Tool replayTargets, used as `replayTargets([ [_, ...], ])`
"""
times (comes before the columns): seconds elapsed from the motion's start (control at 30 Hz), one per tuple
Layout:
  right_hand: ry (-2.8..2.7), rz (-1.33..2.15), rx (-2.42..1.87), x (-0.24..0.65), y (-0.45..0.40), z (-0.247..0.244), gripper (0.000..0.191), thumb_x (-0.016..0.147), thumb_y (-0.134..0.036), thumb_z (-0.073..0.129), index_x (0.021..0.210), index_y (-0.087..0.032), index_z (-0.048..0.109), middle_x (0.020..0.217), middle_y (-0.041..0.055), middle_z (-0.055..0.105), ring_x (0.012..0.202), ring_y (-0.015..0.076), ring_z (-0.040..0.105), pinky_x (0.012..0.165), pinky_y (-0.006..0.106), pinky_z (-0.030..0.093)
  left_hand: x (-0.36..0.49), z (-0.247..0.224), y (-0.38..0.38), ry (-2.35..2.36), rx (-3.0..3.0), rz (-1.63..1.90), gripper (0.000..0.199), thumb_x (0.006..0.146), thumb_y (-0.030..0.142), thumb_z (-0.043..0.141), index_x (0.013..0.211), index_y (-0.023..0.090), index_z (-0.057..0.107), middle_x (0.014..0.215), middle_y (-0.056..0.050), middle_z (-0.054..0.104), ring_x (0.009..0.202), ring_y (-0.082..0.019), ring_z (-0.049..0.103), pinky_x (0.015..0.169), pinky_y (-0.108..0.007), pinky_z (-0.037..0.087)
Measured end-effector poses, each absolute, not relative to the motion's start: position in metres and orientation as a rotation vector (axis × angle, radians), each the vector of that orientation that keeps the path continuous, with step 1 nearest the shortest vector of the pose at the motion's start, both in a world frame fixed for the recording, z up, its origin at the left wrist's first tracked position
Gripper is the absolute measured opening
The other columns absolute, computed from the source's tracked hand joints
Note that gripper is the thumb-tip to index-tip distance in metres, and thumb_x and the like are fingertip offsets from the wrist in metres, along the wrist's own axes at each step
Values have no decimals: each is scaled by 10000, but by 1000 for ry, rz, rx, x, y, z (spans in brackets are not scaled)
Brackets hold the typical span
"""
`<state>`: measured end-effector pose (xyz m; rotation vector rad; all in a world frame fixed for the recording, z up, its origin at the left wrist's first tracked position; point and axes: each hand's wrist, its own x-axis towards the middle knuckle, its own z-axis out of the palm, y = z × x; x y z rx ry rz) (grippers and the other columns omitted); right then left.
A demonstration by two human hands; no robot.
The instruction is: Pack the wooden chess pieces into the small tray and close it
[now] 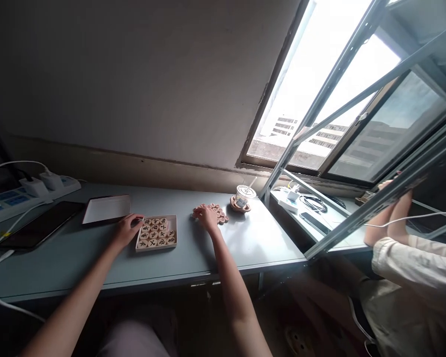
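Observation:
An open shallow box [156,246] sits on the grey table, holding several round wooden pieces [153,234] with dark characters, laid in rows. My left hand [127,229] is at the box's upper left edge, its fingers reaching to the rim. Right of the box lies a loose cluster of similar round pieces [222,216]. My right hand [207,217] rests over the left part of that cluster with its fingers bent down; whatever lies under the fingertips is too small to make out.
A box lid [107,208], a dark tablet [42,225] and a power strip [69,186] with cables lie at left. A lidded cup [244,196] stands in a brown holder [240,206] at right. Beyond the metal frame [319,109], another person sits at a table.

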<state>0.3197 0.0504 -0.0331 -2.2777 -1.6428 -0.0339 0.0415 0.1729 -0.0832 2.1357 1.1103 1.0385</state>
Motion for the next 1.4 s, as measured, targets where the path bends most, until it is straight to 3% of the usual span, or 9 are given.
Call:
replayTargets([
  [0.13,-1548,-153,-2276,321,50,-35,210,834,-359,548,977,-255,662,1050,41,618,980,176,522,809,271,339,41,-79,169,1119,2137,996,333,698,462,450,830,200,610,962,-82,657,934,-245,596,821,-338,470],
  [0.3,-1584,-169,-2266,327,50,-35,175,828,-385,554,878,-262,668,975,14,635,953,178,512,834,291,307,41,-78,168,1134,2137,986,318,703,440,450,843,195,598,981,-85,647,952,-245,582,835,-335,455],
  [0.6,-1453,-274,-2349,332,49,-34,236,880,-318,453,983,-242,652,995,48,620,927,191,509,819,294,294,42,-75,165,1125,2142,1002,283,715,394,452,843,192,602,957,-78,647,925,-228,583,844,-328,447],
  [0.87,-1519,-210,-2327,333,44,-31,248,845,-402,518,975,-253,669,985,46,628,944,202,508,818,303,295,42,-74,164,1119,2141,1005,247,739,350,464,850,185,611,962,-69,646,934,-215,576,858,-319,443],
  [1.1,-2093,-83,-1827,270,33,-12,290,904,-407,440,1054,-261,641,1081,45,601,986,185,481,855,314,291,41,-75,164,1100,2138,997,234,747,326,465,858,181,612,965,-74,636,914,-213,576,820,-316,452],
  [1.27,-2293,-34,-1894,237,31,-3,268,883,-395,487,900,-237,703,1102,75,599,1002,225,451,847,365,254,41,-74,163,1104,2151,1002,234,749,327,465,856,176,609,948,-75,637,906,-216,576,827,-329,445],
  [1.4,-2196,72,-1863,242,32,-5,250,863,-436,510,894,-264,689,1053,49,626,970,209,473,832,350,259,41,-73,162,1103,2153,996,232,758,324,454,862,183,605,951,-77,635,914,-220,572,830,-339,437],
])
